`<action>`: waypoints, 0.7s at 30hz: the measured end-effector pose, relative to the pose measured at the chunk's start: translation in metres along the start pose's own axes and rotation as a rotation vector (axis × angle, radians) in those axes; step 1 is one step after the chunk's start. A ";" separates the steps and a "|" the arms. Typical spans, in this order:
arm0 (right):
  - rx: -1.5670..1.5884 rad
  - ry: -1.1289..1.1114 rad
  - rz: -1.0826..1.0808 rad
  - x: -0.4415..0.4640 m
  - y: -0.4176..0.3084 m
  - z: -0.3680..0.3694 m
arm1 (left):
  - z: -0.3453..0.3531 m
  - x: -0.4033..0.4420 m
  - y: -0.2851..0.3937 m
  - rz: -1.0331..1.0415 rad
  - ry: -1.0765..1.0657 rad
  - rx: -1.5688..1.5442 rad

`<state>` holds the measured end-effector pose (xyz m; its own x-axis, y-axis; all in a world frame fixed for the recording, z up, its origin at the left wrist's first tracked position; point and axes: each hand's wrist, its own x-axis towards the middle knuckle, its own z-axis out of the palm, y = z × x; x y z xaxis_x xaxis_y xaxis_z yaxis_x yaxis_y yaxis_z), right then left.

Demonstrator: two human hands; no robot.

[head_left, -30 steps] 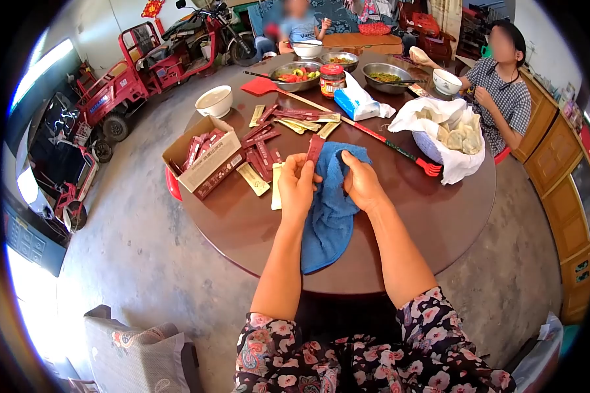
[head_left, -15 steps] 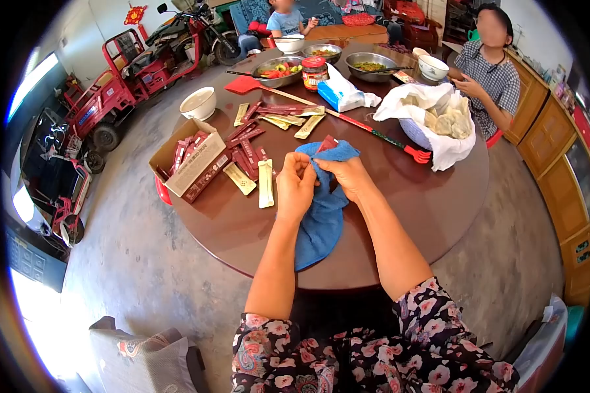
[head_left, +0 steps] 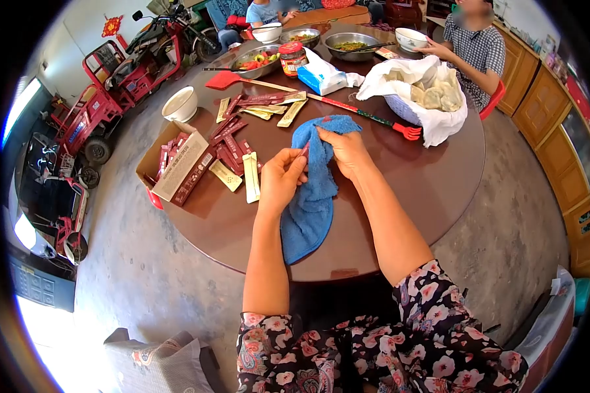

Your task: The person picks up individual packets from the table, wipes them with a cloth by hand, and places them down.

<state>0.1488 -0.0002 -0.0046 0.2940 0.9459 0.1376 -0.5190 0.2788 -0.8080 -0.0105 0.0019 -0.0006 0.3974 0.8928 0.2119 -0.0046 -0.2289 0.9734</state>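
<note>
My left hand (head_left: 280, 179) is closed in a pinch at the left side of a blue cloth (head_left: 308, 226), with a small dark red piece, probably part of a sachet, at its fingertips. My right hand (head_left: 349, 153) grips the cloth's upper part, thumb on top. The cloth hangs down over the near part of the round table (head_left: 406, 209). Most of whatever lies inside the folds is hidden. Left of my hands are a pale yellow sachet (head_left: 251, 178) and several dark red sachets (head_left: 229, 157).
An open carton (head_left: 185, 171) of red sachets stands at the left edge, near a white bowl (head_left: 179, 105). Beyond lie a red spatula (head_left: 224, 80), a jar (head_left: 293, 60), tissues (head_left: 322, 80), dishes and a cloth-lined basket (head_left: 400, 108). Two people sit across the table.
The red sachet that stuck up above the cloth is now mostly covered. My left hand has dropped lower along the cloth. The person at the right now touches a bowl.
</note>
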 end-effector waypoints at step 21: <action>0.041 0.162 0.127 0.003 -0.002 0.002 | -0.013 -0.001 0.005 -0.038 -0.030 0.055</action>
<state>0.1493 0.0026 -0.0021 0.3482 0.9355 -0.0604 -0.5914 0.1693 -0.7884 -0.0225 0.0049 0.0048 0.4237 0.8895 0.1711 0.0612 -0.2166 0.9743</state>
